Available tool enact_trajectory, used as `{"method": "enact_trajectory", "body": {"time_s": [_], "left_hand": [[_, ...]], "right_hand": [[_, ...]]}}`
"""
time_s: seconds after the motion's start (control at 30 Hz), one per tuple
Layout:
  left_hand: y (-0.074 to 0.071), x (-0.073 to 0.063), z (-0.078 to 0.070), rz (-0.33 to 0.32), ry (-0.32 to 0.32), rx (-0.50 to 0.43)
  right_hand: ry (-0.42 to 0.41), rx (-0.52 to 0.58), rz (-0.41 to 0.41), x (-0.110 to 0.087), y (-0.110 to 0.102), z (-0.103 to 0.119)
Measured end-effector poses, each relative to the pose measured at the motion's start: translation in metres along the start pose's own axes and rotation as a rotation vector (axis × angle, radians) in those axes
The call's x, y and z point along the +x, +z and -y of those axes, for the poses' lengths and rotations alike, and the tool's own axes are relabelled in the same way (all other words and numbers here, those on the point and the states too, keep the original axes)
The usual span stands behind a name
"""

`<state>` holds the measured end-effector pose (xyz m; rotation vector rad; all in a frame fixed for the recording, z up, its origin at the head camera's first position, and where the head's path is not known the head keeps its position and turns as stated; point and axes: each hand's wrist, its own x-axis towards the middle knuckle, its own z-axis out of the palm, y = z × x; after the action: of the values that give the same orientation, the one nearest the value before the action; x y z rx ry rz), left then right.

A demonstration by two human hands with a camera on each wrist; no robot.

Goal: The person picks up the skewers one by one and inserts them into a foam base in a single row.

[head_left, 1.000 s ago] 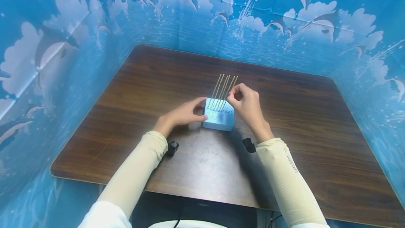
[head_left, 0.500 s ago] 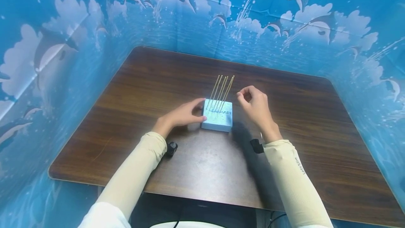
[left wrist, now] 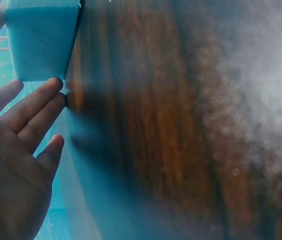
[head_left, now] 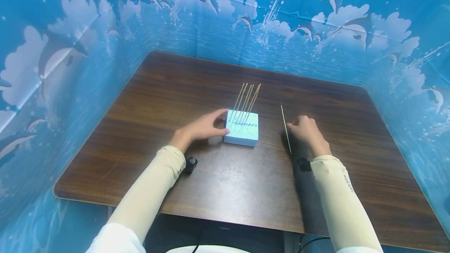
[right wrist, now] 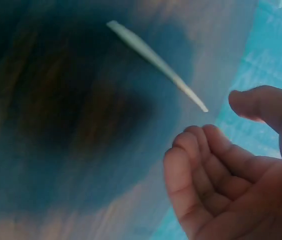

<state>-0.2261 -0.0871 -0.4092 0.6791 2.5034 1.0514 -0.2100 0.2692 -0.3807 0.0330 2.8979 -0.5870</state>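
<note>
A light blue foam block (head_left: 242, 139) rests on the table, its top dotted with small holes. Several thin wooden skewers (head_left: 252, 104) stand in its left and middle part, leaning slightly. My left hand (head_left: 200, 127) holds the block by its left side, thumb at the front and fingers toward the back. In the left wrist view the fingertips meet the edge of the block (left wrist: 43, 42). A loose skewer (head_left: 286, 130) shows right of the block. My right hand (head_left: 307, 132) is just beside it, fingers loosely bent; a gap separates thumb and fingers from the skewer (right wrist: 156, 61).
The brown wood-grain table (head_left: 158, 100) reaches well past both hands. Blue curtains printed with dolphins (head_left: 218, 34) close it in at the back and sides. Black wrist cameras, such as the left one (head_left: 191, 164), sit below each wrist.
My right hand has moved right and down, away from the block, and a skewer has left its fingers. One skewer fewer shows at the block's right. My left hand stays in place.
</note>
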Motion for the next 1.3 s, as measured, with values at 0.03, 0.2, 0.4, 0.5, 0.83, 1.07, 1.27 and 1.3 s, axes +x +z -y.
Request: {"method": "enact_trajectory", "body": {"time_s": [0.03,0.2,0.4,0.5,0.83,1.07,1.27,1.3], "left_hand": [[0.000,0.000,0.000,0.000,0.000,0.001],[-0.001,0.000,0.001,0.001,-0.001,0.006],[0.000,0.001,0.000,-0.001,0.006,0.005],[0.000,0.001,0.001,-0.001,0.005,0.003],[-0.001,0.000,-0.001,0.002,-0.007,0.006],[-0.001,-0.001,-0.001,0.001,-0.012,0.008],[0.000,0.001,-0.001,0.001,-0.012,0.005],[0.000,0.001,-0.001,0.000,-0.012,0.005]], "right_hand": [[0.015,-0.005,0.021,0.001,0.001,-0.002],[0.071,-0.030,0.097,0.006,0.006,-0.008],[0.072,-0.040,0.129,0.009,0.008,-0.008],[0.067,-0.046,0.127,0.009,0.008,-0.007],[-0.059,0.039,-0.044,0.005,0.005,0.008],[-0.195,0.215,-0.343,-0.001,-0.004,0.044],[-0.314,0.308,-0.458,-0.010,-0.009,0.077],[-0.330,0.321,-0.460,-0.011,-0.008,0.082]]}}
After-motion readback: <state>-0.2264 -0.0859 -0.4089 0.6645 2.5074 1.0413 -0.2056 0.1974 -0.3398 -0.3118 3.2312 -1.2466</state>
